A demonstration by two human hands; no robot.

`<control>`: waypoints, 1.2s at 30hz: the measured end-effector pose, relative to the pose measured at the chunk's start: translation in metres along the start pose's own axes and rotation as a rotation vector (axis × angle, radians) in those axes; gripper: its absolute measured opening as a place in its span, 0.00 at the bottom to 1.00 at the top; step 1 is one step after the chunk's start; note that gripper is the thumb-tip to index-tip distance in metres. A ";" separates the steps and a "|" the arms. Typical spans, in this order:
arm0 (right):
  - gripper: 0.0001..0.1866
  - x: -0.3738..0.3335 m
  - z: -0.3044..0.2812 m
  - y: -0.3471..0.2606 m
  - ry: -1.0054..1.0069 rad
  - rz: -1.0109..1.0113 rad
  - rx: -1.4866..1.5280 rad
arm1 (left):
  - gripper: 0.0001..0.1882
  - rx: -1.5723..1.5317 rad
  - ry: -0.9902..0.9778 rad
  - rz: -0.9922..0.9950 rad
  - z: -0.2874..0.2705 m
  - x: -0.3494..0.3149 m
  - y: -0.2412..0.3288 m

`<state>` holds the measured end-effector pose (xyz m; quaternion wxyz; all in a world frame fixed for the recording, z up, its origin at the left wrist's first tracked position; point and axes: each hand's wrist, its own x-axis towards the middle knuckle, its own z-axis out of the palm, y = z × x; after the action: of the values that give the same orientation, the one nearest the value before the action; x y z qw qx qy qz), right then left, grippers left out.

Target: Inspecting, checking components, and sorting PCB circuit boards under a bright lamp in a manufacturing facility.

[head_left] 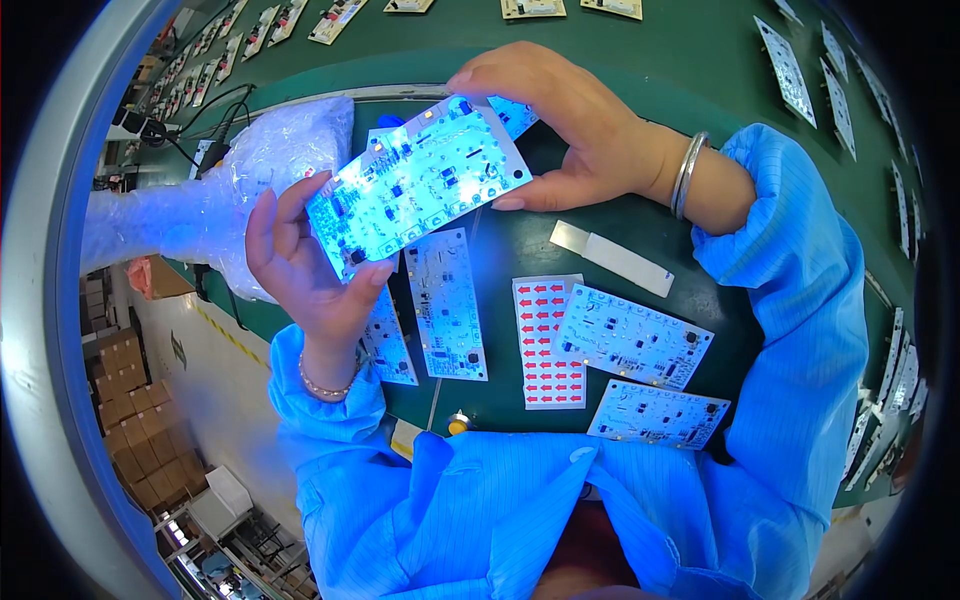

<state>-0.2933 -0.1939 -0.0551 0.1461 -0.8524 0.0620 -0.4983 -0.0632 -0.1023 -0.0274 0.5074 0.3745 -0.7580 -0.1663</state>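
A white printed circuit board (420, 180) is held tilted up under bright blue light, its component side showing. My left hand (305, 255) grips its left end, thumb on the lower edge and fingers behind. Around the right end curves my right hand (570, 130), fingertips at the top edge and thumb by the lower right corner. Part of another board (513, 116) shows behind it. Below lie two more circuit boards (447, 305) (388, 340), the latter partly under my left hand. On the right rest two others (635, 337) (660, 414), one overlapping a sheet of red arrow stickers (550, 390).
A white flat strip with a metallic end (625, 262) lies on the green table (500, 400). Bubble wrap (290, 150) bulges at the left beside black cables (200, 125). Rows of boards (785, 70) line the far and right sides. A yellow button (459, 424) sits near my body.
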 end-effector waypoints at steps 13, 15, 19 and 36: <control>0.34 0.000 0.000 -0.001 -0.031 0.039 0.027 | 0.42 -0.006 0.022 0.012 0.002 -0.001 0.002; 0.27 0.000 0.004 -0.002 0.028 0.059 0.033 | 0.39 -0.004 0.020 -0.037 0.001 -0.001 0.003; 0.19 0.005 0.005 -0.016 -0.005 0.360 0.149 | 0.35 -0.141 -0.140 -0.354 -0.015 -0.003 0.000; 0.22 0.019 0.001 -0.028 0.016 1.275 1.260 | 0.34 -1.747 -0.389 -0.907 -0.007 -0.009 -0.007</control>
<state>-0.2839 -0.1713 -0.0314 0.8355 -0.4142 0.2397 -0.2699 -0.0526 -0.0997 -0.0345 0.3607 0.0906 -0.2258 -0.9004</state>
